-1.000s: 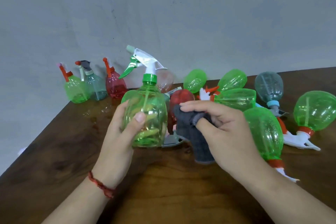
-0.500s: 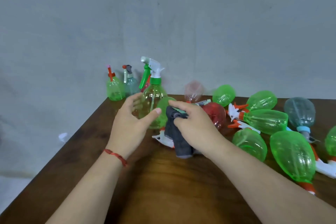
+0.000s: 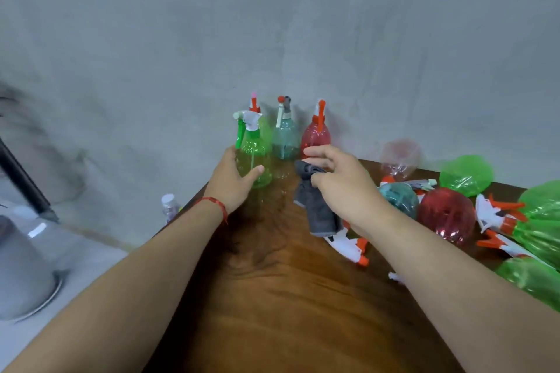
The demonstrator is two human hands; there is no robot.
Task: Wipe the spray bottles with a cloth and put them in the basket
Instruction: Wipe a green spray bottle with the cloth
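The person's left hand (image 3: 236, 182) is gripping a green bottle (image 3: 253, 151) around its body, thumb across the front. It is holding the bottle upright at the far left corner of the table (image 3: 272, 297). Whether the base is touching the wood is hard to tell. Just beside it, against the wall, a teal bottle (image 3: 285, 139) and a red bottle (image 3: 315, 136) are standing upright. The right hand (image 3: 342, 188) is pinching a grey cloth (image 3: 318, 212), which is hanging down near the green bottle without touching it. A pile of bottles (image 3: 539, 230) is lying along the right edge.

The green bottle looks to be getting set down with the standing ones, so the wiping of it seems finished. No basket is showing. The next move probably calls for the left hand letting go and reaching right for a bottle lying in the pile, while the cloth is kept ready.
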